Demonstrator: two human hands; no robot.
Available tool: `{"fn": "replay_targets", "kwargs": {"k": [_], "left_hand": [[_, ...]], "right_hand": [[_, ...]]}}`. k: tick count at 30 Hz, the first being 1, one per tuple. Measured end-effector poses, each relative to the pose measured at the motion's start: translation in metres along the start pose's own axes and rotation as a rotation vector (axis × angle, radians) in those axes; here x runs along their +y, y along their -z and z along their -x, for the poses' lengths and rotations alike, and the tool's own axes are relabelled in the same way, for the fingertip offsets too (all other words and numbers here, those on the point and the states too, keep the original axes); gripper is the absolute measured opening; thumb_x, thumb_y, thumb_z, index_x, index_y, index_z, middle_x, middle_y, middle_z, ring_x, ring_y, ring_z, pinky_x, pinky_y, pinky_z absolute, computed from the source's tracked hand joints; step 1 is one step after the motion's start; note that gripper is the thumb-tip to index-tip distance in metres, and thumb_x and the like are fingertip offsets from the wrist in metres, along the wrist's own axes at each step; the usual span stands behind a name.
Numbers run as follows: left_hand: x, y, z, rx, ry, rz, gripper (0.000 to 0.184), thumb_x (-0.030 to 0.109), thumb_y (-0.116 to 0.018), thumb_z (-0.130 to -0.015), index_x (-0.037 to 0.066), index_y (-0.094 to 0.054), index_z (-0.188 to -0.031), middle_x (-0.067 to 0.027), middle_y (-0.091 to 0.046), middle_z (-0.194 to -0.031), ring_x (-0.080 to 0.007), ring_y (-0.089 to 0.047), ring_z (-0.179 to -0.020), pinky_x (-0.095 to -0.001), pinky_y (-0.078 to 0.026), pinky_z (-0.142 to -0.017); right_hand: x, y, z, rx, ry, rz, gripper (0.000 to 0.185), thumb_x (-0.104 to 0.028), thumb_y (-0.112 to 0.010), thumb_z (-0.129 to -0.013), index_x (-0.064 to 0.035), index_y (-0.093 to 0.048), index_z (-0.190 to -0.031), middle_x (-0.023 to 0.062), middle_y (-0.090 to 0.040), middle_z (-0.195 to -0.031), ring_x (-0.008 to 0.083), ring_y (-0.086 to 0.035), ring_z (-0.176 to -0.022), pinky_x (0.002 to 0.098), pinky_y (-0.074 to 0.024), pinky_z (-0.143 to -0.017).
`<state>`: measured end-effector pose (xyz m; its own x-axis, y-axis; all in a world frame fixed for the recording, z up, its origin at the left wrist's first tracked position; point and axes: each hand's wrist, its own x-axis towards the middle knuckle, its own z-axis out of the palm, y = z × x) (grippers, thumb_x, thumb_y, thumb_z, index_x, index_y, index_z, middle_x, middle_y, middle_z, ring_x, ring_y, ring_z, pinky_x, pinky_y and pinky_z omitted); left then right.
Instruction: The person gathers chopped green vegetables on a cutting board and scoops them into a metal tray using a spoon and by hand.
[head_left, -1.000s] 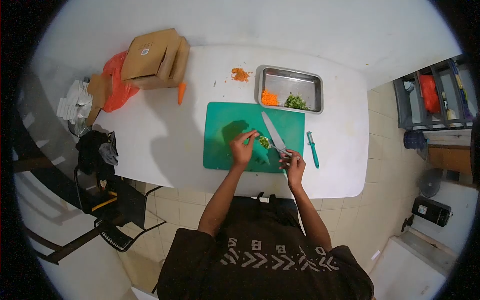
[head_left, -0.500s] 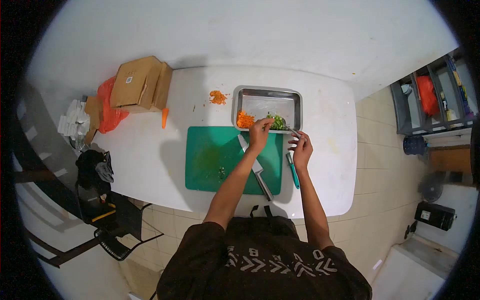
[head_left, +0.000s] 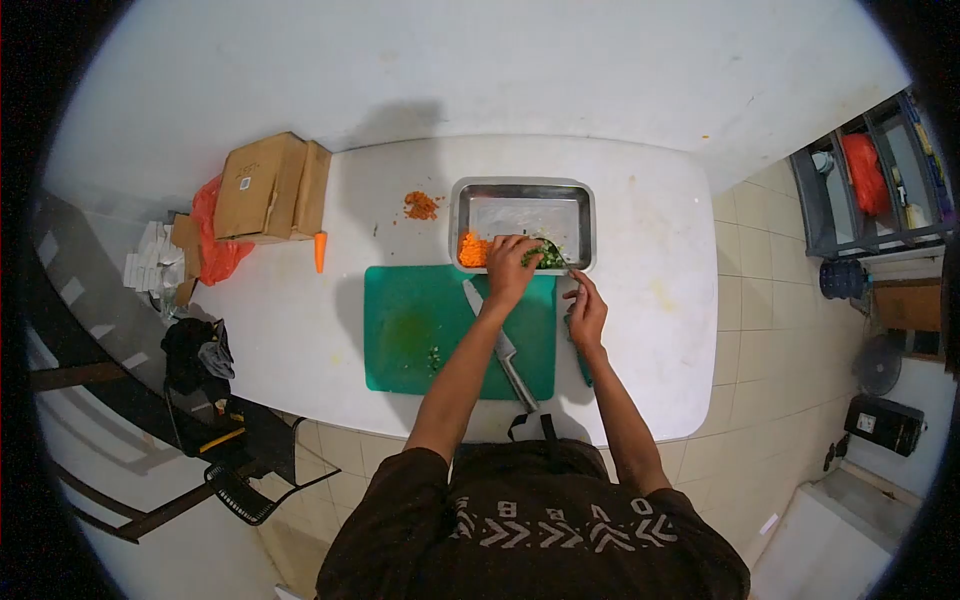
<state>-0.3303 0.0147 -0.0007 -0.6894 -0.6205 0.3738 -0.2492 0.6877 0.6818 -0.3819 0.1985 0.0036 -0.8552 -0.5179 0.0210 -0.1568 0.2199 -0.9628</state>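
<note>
My right hand [head_left: 587, 312] grips the handle of a thin metal spoon [head_left: 567, 264] at the tray's front right corner. The spoon's head is among chopped green vegetables [head_left: 548, 257] in a metal tray [head_left: 522, 184]. Over the tray's front edge, my left hand [head_left: 510, 268] has its fingers curled at the greens; what lies between them is hidden. Diced carrot [head_left: 472, 251] sits in the tray's left front corner. Below is a green cutting board [head_left: 405, 345] with a knife [head_left: 506, 350] lying diagonally on it. A green-handled tool [head_left: 584, 372] lies partly under my right hand.
Orange peelings [head_left: 420, 206] lie on the white table [head_left: 650, 350], left of the tray. A carrot [head_left: 320, 252] rests beside a cardboard box [head_left: 262, 190] and a red plastic bag [head_left: 217, 245]. A black chair [head_left: 255, 450] stands at the lower left, a shelf [head_left: 870, 185] at the right.
My left hand has moved in closer over the greens, its fingers more curled. The spoon has shifted with my right hand. The whole view has shifted slightly.
</note>
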Motion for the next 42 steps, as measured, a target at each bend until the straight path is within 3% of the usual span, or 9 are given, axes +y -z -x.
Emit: {"fn": "replay_targets", "kwargs": {"k": [8,18,24,26,30,32,36,37,42], "left_hand": [[0.007,-0.016,-0.008,-0.084,-0.058,-0.098,0.012,0.025,-0.082,-0.080,0.018,-0.079,-0.089,0.0050,-0.072,-0.095,-0.0229,-0.058,-0.100,-0.0411,-0.040,-0.087],[0.002,-0.004,-0.012,-0.004,-0.049,-0.173,0.011,0.024,-0.081,-0.081,0.019,-0.079,-0.090,0.0022,-0.072,-0.099,-0.0236,-0.059,-0.102,-0.0420,-0.039,-0.087],[0.001,-0.002,-0.010,0.000,-0.010,-0.107,0.014,0.009,-0.075,-0.083,0.016,-0.077,-0.094,-0.0006,-0.070,-0.093,-0.0251,-0.059,-0.101,-0.0421,-0.043,-0.087],[-0.011,-0.003,-0.009,0.011,0.021,0.034,0.029,-0.007,-0.065,-0.081,0.009,-0.076,-0.102,-0.0082,-0.072,-0.101,-0.0314,-0.064,-0.104,-0.0433,-0.049,-0.090],[-0.006,0.017,0.001,-0.008,0.098,0.177,0.045,-0.020,-0.053,-0.077,0.002,-0.073,-0.110,-0.0168,-0.072,-0.116,-0.0365,-0.067,-0.110,-0.0417,-0.054,-0.093],[-0.008,0.026,0.010,-0.024,0.096,0.288,0.050,-0.020,-0.049,-0.083,0.005,-0.072,-0.120,-0.0161,-0.069,-0.128,-0.0335,-0.066,-0.119,-0.0416,-0.054,-0.100],[-0.005,0.058,0.036,0.107,0.314,0.399,0.031,-0.010,-0.067,-0.087,0.000,-0.073,-0.115,-0.0144,-0.076,-0.110,-0.0232,-0.075,-0.101,-0.0329,-0.059,-0.088],[-0.007,0.067,0.044,0.185,0.260,0.409,0.022,-0.004,-0.074,-0.087,-0.002,-0.074,-0.109,-0.0121,-0.078,-0.099,-0.0188,-0.076,-0.090,-0.0290,-0.060,-0.083],[-0.042,0.124,0.119,0.246,0.422,0.603,0.014,0.003,-0.072,-0.094,-0.002,-0.074,-0.107,-0.0091,-0.077,-0.099,-0.0199,-0.075,-0.089,-0.0310,-0.060,-0.083]], "right_hand": [[-0.016,0.002,0.014,0.038,-0.082,-0.191,0.037,-0.020,-0.040,-0.111,0.0007,-0.057,-0.137,0.0147,-0.070,-0.123,0.0152,-0.069,-0.082,0.0256,-0.0524,-0.060],[-0.021,0.002,0.016,0.117,-0.108,-0.162,0.036,-0.019,-0.040,-0.111,0.0005,-0.058,-0.136,0.0134,-0.070,-0.120,0.0149,-0.069,-0.082,0.0254,-0.0524,-0.060],[-0.025,0.003,0.015,0.114,-0.050,-0.153,0.037,-0.019,-0.040,-0.111,0.0014,-0.057,-0.137,0.0138,-0.070,-0.122,0.0154,-0.070,-0.083,0.0257,-0.0521,-0.060],[-0.032,0.002,0.019,0.119,-0.025,-0.153,0.038,-0.019,-0.040,-0.111,0.0022,-0.057,-0.137,0.0141,-0.070,-0.122,0.0151,-0.069,-0.083,0.0260,-0.0523,-0.059],[-0.033,0.008,0.028,0.105,-0.103,-0.168,0.040,-0.024,-0.042,-0.111,0.0022,-0.055,-0.138,0.0148,-0.069,-0.126,0.0167,-0.069,-0.084,0.0280,-0.0534,-0.062],[-0.034,0.010,0.035,0.102,-0.335,-0.432,0.039,-0.026,-0.044,-0.111,0.0017,-0.056,-0.135,0.0142,-0.069,-0.126,0.0161,-0.068,-0.087,0.0284,-0.0532,-0.063],[-0.028,0.009,0.061,-0.059,-0.564,-0.588,0.033,-0.025,-0.055,-0.107,-0.0048,-0.060,-0.132,0.0092,-0.071,-0.122,0.0155,-0.067,-0.091,0.0276,-0.0523,-0.064],[-0.025,0.006,0.069,-0.102,-0.619,-0.604,0.032,-0.023,-0.061,-0.104,-0.0089,-0.062,-0.132,0.0068,-0.073,-0.119,0.0152,-0.068,-0.090,0.0264,-0.0519,-0.064],[-0.044,-0.015,0.117,-0.435,-0.666,-0.395,0.037,-0.019,-0.064,-0.102,-0.0072,-0.060,-0.137,0.0079,-0.074,-0.114,0.0170,-0.071,-0.086,0.0270,-0.0530,-0.063]]}}
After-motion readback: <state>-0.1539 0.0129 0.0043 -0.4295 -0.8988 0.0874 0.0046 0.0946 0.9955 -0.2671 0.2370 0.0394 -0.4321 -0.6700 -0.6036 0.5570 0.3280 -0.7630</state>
